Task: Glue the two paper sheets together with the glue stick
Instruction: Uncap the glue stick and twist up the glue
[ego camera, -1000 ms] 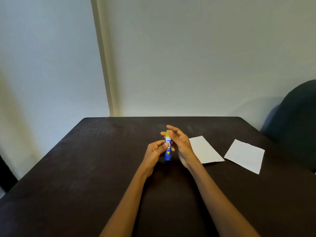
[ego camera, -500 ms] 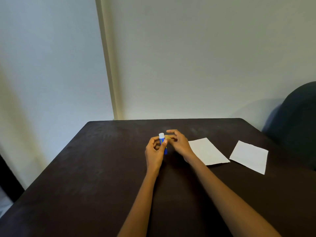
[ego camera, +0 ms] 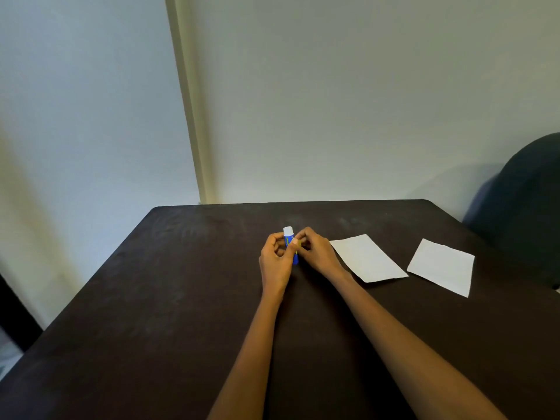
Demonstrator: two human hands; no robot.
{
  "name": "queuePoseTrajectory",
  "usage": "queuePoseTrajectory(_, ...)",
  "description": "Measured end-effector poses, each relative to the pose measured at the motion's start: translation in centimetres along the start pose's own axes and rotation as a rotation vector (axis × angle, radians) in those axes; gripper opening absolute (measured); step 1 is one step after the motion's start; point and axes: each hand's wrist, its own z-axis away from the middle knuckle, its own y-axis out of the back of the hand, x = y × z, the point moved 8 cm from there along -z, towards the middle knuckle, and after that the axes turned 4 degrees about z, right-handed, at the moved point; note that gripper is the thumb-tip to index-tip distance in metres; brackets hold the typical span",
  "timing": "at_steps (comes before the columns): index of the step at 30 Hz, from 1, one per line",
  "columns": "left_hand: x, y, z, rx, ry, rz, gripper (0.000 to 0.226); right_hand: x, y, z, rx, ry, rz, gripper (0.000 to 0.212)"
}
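A blue glue stick [ego camera: 288,232] stands upright above the middle of the dark table [ego camera: 151,298], its white top bare. My left hand [ego camera: 275,263] grips its blue barrel. My right hand [ego camera: 318,254] sits right beside it with curled fingers, pinching the small yellow cap [ego camera: 298,243], which is mostly hidden. Two white paper sheets lie flat to the right, apart from each other: the nearer sheet [ego camera: 368,257] just past my right wrist, and the farther sheet [ego camera: 441,266] toward the table's right edge.
A dark rounded chair back [ego camera: 527,192] stands past the table's right far corner. The table's far edge meets a pale wall. Bare tabletop stretches to the left and in front of my hands.
The yellow cap came off the glue stick's top and went into my right hand, leaving the white tip bare. Both hands dropped lower toward the table.
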Motion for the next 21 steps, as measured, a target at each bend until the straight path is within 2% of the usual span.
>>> queuePoseTrajectory(4,0.0,0.0,-0.1,-0.001,-0.003,0.013,0.020,0.1,0.0,0.1,-0.036,-0.013,-0.026,0.035)
queuePoseTrajectory(6,-0.1,-0.1,-0.1,-0.007,0.000,0.040,0.020,0.3,0.9,0.7,0.034,-0.039,-0.091,0.041)
queuePoseTrajectory(9,-0.2,-0.2,-0.1,0.006,0.030,0.126,0.017,0.2,1.6,2.3,0.126,-0.089,-0.278,0.020)
queuePoseTrajectory(13,-0.2,0.7,-0.2,0.111,0.079,0.248,0.023,-0.8,-1.1,4.1,-0.071,-0.130,-0.581,0.015)
queuePoseTrajectory(15,-0.4,1.2,-0.2,0.162,0.115,0.333,0.024,-0.9,-1.7,4.4,-0.107,-0.128,-0.700,0.018)
queuePoseTrajectory(17,-0.2,1.2,-0.1,0.168,0.117,0.382,0.021,-0.7,-1.6,4.4,-0.095,-0.123,-0.750,0.024)
queuePoseTrajectory(21,-0.3,0.6,0.0,0.114,0.134,0.409,0.020,-0.4,-1.5,4.4,-0.113,-0.107,-0.706,0.021)
